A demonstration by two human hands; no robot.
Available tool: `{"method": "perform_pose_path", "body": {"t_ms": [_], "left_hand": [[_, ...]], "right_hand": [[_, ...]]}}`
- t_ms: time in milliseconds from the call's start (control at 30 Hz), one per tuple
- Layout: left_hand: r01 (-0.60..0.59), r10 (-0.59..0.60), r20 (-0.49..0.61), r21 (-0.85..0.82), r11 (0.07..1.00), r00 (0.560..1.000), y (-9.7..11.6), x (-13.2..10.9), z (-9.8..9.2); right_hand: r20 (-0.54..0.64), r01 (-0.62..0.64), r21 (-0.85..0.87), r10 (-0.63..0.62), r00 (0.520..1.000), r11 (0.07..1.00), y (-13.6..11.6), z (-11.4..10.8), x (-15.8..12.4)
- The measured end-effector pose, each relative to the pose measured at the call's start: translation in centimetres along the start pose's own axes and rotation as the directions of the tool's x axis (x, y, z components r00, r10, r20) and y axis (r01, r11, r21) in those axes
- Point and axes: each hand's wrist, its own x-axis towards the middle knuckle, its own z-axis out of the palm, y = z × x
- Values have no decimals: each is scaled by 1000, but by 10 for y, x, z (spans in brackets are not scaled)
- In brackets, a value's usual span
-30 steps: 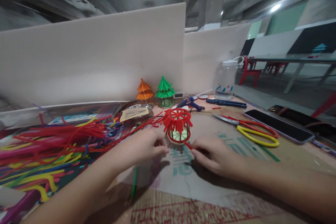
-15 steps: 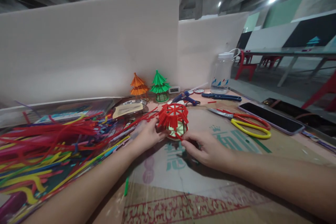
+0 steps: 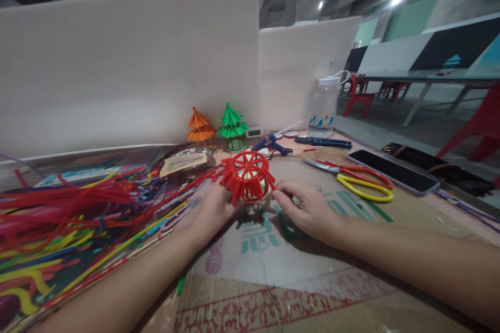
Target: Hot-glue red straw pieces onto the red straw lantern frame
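A round red craft piece point(image 3: 247, 177), with a spoked ring on top and a skirt of short red strips, is tilted toward me over the cardboard point(image 3: 312, 270). My left hand point(image 3: 219, 203) grips it from the left, its fingertips partly hidden behind the strips. At the right side of the piece, my right hand point(image 3: 299, 205) has thumb and forefinger pressed together close to its edge; whatever may be between them is too small to make out. An orange tiered model point(image 3: 200, 127) and a green one point(image 3: 232, 126) stand behind.
Colored pipe cleaners point(image 3: 66, 218) are heaped at the left. Behind the hands lie a metal dish point(image 3: 209, 152) and a blue glue gun point(image 3: 271, 144). Scissors point(image 3: 367, 182), pliers point(image 3: 323, 142), a phone point(image 3: 390, 170) and a clear bottle point(image 3: 323, 106) are on the right.
The red piece has tipped, showing more of its spoked top. The red strip seen at my right fingertips earlier no longer shows clearly. The whole view has shifted slightly.
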Motion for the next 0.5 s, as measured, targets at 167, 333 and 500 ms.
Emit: {"method": "perform_pose_path", "body": {"t_ms": [167,333,500], "left_hand": [[-105,106,-26,31,994,994,7,0,-3],[-86,86,-32,15,996,996,11,0,-5],[-46,46,-21,15,999,999,2,-3,-1]], "right_hand": [[30,-21,-28,21,999,999,-1,3,0],[31,-21,-48,22,999,999,0,5,1],[38,-6,-111,10,999,994,1,4,3]]}}
